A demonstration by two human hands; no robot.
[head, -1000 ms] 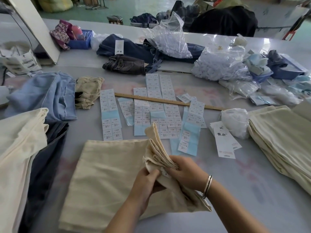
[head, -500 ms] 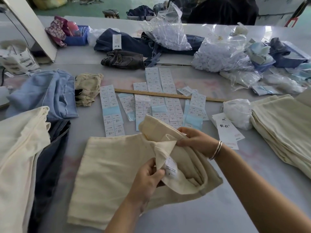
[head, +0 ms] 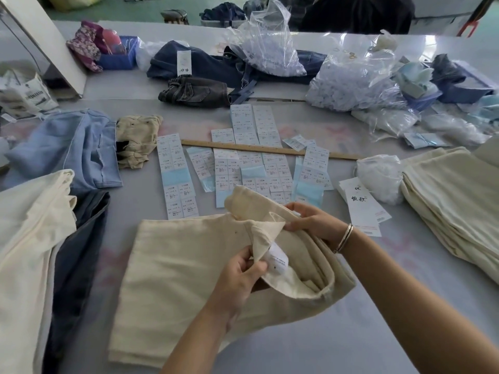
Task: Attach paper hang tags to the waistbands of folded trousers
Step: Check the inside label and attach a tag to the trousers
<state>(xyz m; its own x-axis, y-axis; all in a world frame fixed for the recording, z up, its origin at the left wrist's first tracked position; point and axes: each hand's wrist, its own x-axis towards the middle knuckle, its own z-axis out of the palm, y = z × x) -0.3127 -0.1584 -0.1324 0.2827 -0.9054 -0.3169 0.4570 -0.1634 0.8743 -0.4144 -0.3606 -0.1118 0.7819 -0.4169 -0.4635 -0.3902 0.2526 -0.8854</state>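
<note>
1. The left hand (head: 237, 276) is pinching a turned-back flap of the cream trousers (head: 189, 279) at the waistband, thumb and fingers closed on the cloth just beside the sewn-in label (head: 278, 261) — probably so the inside of the band is facing up and readable.

2. The right hand (head: 310, 222) is gripping the far side of the same opening, fingers curled over the bunched cloth; I judge it is spreading the waist against the left hand's pull (two grips, one on each side, holding the mouth open).

3. The trousers themselves are lying folded near the front edge of the desk (head: 378, 333), legs flat toward the left, the waistband end lifted off the surface toward the right.

4. The paper hang tags (head: 364, 209) are sitting just beyond the right hand, a small loose pile within easy reach — none is attached to this pair yet, as far as can be seen.

5. Sheets of sticker labels (head: 175, 174) are lying in rows across the middle of the desk under a wooden ruler (head: 270, 150), which seems to be weighing them down.

6. A stack of cream trousers (head: 453, 209) is resting at the right edge; whether those are finished or waiting cannot be told.

7. The step in hand looks like checking the size label before picking a matching tag.
</note>
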